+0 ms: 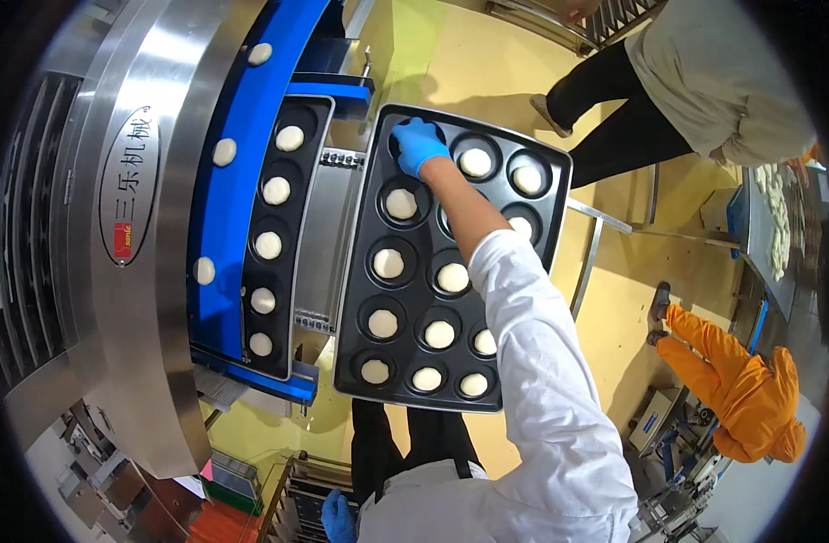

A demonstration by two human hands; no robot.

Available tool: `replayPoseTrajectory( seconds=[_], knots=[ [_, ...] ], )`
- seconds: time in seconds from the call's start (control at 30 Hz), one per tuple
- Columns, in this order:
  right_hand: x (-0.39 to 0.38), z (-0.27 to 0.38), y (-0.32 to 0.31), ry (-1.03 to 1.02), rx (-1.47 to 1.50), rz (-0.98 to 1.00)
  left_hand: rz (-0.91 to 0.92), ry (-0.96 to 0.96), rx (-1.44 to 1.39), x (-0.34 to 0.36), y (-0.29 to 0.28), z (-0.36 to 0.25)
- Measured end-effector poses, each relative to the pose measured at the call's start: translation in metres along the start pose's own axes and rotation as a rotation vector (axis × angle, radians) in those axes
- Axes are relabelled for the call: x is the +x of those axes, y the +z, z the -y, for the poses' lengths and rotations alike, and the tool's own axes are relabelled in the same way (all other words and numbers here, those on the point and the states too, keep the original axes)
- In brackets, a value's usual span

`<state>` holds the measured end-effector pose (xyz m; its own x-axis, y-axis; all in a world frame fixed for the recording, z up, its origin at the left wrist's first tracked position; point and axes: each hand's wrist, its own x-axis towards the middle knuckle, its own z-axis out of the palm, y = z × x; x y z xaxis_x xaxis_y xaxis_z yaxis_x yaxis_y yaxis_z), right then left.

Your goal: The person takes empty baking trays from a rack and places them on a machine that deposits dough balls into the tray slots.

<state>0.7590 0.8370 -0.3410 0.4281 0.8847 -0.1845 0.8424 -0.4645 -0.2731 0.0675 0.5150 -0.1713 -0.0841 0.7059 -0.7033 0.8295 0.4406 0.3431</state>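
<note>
A dark baking tray [408,296] with round cups lies before me, and pale dough rounds [388,263] sit in its cups. My right hand [421,147], in a blue glove, reaches into the cup at the far left corner. Its fingers are bent together, and the hand hides whatever lies beneath it. My right forearm crosses over the tray and covers part of a middle cup. My left hand [339,516], also gloved in blue, hangs low at my left side, away from the tray; its fingers are too unclear to read.
Left of the tray, a second dark tray [274,217] holding dough rounds rests by a blue conveyor belt [238,100] carrying more rounds. A steel machine [138,299] stands beyond. A person in black trousers [627,100] is at far right; another in orange [731,380] is lower right.
</note>
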Motion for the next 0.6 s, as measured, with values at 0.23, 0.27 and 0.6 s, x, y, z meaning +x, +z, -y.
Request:
replayPoseTrajectory(
  seconds=[0.23,0.27,0.6],
  knots=[
    [-0.146,-0.003,-0.008,0.420,0.303,-0.263,0.018,-0.028,0.033,-0.002,0.003,-0.052],
    [-0.168,0.003,-0.011,0.485,0.261,-0.180,0.027,-0.049,0.014,-0.005,-0.001,-0.049],
    [-0.174,-0.011,-0.002,0.181,0.211,-0.132,0.091,0.008,0.036,0.012,-0.001,-0.029]
  ],
)
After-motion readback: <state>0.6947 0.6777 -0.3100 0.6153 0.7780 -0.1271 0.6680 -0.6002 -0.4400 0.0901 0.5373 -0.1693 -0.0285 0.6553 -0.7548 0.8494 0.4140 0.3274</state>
